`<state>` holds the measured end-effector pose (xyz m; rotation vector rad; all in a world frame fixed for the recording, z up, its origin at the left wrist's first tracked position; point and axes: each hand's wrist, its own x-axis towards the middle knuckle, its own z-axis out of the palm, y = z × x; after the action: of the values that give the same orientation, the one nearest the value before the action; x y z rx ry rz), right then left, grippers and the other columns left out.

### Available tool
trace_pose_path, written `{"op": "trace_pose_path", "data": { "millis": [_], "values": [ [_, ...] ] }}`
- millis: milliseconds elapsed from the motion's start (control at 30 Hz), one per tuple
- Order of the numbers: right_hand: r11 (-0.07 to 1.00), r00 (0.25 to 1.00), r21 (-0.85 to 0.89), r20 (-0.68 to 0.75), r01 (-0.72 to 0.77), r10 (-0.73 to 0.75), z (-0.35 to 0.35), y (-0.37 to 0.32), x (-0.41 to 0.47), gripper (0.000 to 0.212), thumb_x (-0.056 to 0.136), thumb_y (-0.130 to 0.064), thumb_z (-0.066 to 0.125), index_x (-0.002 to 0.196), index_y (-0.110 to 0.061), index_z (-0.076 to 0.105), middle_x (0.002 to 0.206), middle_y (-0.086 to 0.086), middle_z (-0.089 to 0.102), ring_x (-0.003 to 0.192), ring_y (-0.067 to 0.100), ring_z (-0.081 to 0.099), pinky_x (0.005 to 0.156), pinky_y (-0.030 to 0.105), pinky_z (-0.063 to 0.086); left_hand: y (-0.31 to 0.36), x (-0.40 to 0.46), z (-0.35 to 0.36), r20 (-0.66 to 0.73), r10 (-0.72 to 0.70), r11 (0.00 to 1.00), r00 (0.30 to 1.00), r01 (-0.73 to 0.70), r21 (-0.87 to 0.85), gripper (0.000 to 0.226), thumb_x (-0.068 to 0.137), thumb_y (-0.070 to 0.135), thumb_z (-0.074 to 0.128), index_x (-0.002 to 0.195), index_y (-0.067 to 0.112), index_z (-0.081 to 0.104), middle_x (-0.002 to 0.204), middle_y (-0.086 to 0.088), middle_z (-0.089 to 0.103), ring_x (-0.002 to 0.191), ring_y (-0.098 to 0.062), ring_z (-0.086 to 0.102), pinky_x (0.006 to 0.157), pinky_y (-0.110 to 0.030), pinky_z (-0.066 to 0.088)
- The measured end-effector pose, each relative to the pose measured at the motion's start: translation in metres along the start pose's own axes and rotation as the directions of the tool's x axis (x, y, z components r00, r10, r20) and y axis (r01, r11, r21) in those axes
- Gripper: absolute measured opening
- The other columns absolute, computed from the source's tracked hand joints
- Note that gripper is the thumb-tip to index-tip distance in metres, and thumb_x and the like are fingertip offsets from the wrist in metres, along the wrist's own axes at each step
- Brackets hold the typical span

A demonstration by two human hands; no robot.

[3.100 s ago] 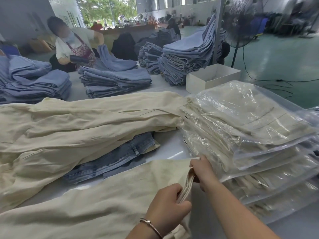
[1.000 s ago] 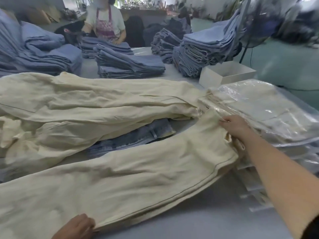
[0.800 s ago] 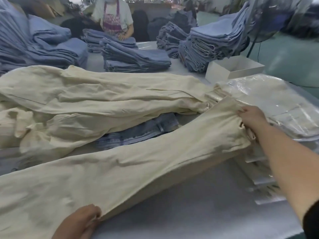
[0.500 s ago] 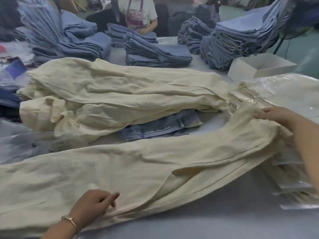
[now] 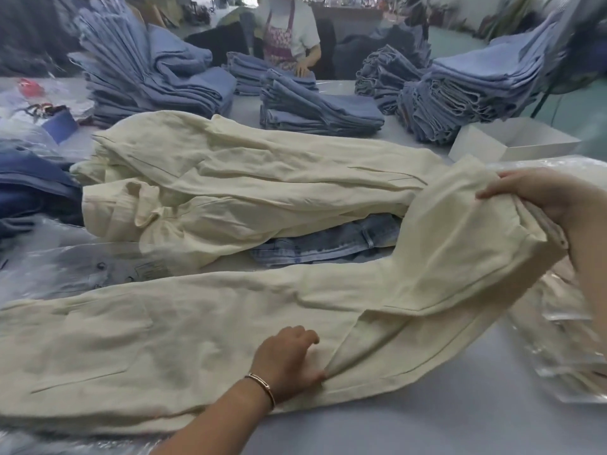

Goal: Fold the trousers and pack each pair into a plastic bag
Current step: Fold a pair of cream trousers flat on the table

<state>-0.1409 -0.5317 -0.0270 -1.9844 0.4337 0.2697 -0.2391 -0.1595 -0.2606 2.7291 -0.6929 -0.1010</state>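
A pair of cream trousers (image 5: 184,336) lies stretched across the grey table in front of me. My left hand (image 5: 285,359) presses flat on its middle, fingers spread on the cloth. My right hand (image 5: 538,198) grips the leg end and holds it lifted above the table at the right, so the leg (image 5: 460,257) bends upward. More cream trousers (image 5: 249,185) lie in a loose heap behind. Bagged cream trousers (image 5: 565,330) are stacked at the right under my right arm. An empty plastic bag (image 5: 82,267) lies at the left.
A pair of blue jeans (image 5: 328,244) sticks out from under the cream heap. Stacks of folded blue trousers (image 5: 315,110) fill the far table, where another person (image 5: 289,34) works. A white open box (image 5: 512,142) stands at the back right. Dark blue garments (image 5: 29,188) lie left.
My right hand has lifted the leg end higher and drawn it leftward. My left hand has slid right along the trousers to their middle and now presses there.
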Motion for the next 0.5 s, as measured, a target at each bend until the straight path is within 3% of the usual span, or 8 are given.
{"op": "trace_pose_path", "data": {
  "millis": [100, 167, 233, 300, 333, 400, 433, 500],
  "values": [
    [0.901, 0.95, -0.42, -0.311, -0.113, -0.026, -0.034, 0.016, 0.004, 0.019, 0.097, -0.009, 0.054, 0.111, 0.003, 0.061, 0.102, 0.024, 0.064, 0.091, 0.038, 0.064, 0.08, 0.038, 0.055, 0.008, -0.002, 0.014, 0.085, 0.137, 0.988, 0.987, -0.13, -0.077, 0.025, 0.09, 0.034, 0.046, 0.111, 0.027, 0.058, 0.104, 0.002, 0.064, 0.1, -0.024, 0.058, 0.078, -0.034, 0.041],
    [0.812, 0.915, -0.548, -0.4, -0.199, -0.046, -0.05, 0.039, 0.006, 0.016, 0.095, -0.006, 0.056, 0.101, 0.009, 0.061, 0.096, 0.028, 0.061, 0.083, 0.039, 0.059, 0.067, 0.028, 0.051, 0.014, -0.01, 0.02, 0.143, 0.2, 0.973, 0.969, -0.18, -0.146, 0.026, 0.088, 0.032, 0.048, 0.112, 0.023, 0.055, 0.099, -0.001, 0.066, 0.096, -0.029, 0.06, 0.074, -0.035, 0.041],
    [0.788, 0.906, -0.555, -0.423, -0.266, 0.008, -0.057, 0.065, 0.01, 0.024, 0.094, -0.003, 0.055, 0.113, 0.012, 0.059, 0.102, 0.025, 0.059, 0.09, 0.033, 0.055, 0.071, 0.028, 0.039, 0.014, -0.013, 0.022, 0.175, 0.151, 0.975, 0.973, -0.117, -0.19, 0.04, 0.085, 0.037, 0.05, 0.122, 0.025, 0.039, 0.085, 0.002, 0.064, 0.088, -0.028, 0.061, 0.067, -0.032, 0.038],
    [0.815, 0.889, -0.494, -0.454, -0.304, 0.057, -0.058, 0.089, 0.015, 0.031, 0.095, -0.003, 0.052, 0.123, 0.009, 0.055, 0.105, 0.018, 0.054, 0.093, 0.025, 0.047, 0.08, 0.03, 0.036, 0.011, -0.015, 0.016, 0.202, 0.125, 0.979, 0.971, -0.087, -0.187, 0.053, 0.078, 0.037, 0.052, 0.122, 0.034, 0.022, 0.076, 0.007, 0.059, 0.083, -0.022, 0.062, 0.063, -0.026, 0.035],
    [0.832, 0.885, -0.464, -0.461, -0.304, 0.066, -0.059, 0.098, 0.017, 0.029, 0.095, -0.003, 0.051, 0.122, 0.006, 0.057, 0.107, 0.02, 0.055, 0.094, 0.023, 0.046, 0.082, 0.032, 0.038, 0.01, -0.015, 0.015, 0.177, 0.178, 0.979, 0.968, -0.156, -0.134, 0.056, 0.074, 0.038, 0.056, 0.118, 0.037, 0.022, 0.075, 0.009, 0.061, 0.079, -0.018, 0.063, 0.061, -0.023, 0.035],
    [0.86, 0.878, -0.432, -0.477, -0.272, 0.039, -0.06, 0.113, 0.021, 0.018, 0.092, 0.0, 0.05, 0.106, 0.0, 0.062, 0.113, 0.025, 0.06, 0.098, 0.025, 0.054, 0.084, 0.034, 0.043, 0.006, -0.015, 0.013, 0.112, 0.363, 0.931, 0.925, -0.366, -0.001, 0.058, 0.05, 0.04, 0.072, 0.101, 0.038, 0.046, 0.065, 0.017, 0.061, 0.059, -0.003, 0.059, 0.048, -0.014, 0.034],
    [0.869, 0.877, -0.429, -0.48, -0.245, 0.01, -0.062, 0.12, 0.022, 0.016, 0.091, 0.001, 0.05, 0.101, 0.002, 0.062, 0.113, 0.027, 0.061, 0.103, 0.031, 0.059, 0.086, 0.037, 0.045, 0.007, -0.015, 0.009, 0.106, 0.387, 0.92, 0.916, -0.391, 0.027, 0.053, 0.037, 0.041, 0.074, 0.087, 0.038, 0.055, 0.06, 0.02, 0.059, 0.051, -0.001, 0.055, 0.043, -0.01, 0.03],
    [0.847, 0.877, -0.491, -0.475, -0.202, -0.066, -0.062, 0.133, 0.025, 0.02, 0.091, -0.001, 0.049, 0.107, 0.0, 0.062, 0.116, 0.023, 0.061, 0.112, 0.037, 0.057, 0.092, 0.039, 0.044, 0.007, -0.013, 0.009, 0.14, 0.412, 0.898, 0.901, -0.427, 0.105, 0.042, 0.033, 0.041, 0.069, 0.072, 0.036, 0.058, 0.056, 0.018, 0.057, 0.047, -0.002, 0.051, 0.04, -0.011, 0.023]
  ]
}}
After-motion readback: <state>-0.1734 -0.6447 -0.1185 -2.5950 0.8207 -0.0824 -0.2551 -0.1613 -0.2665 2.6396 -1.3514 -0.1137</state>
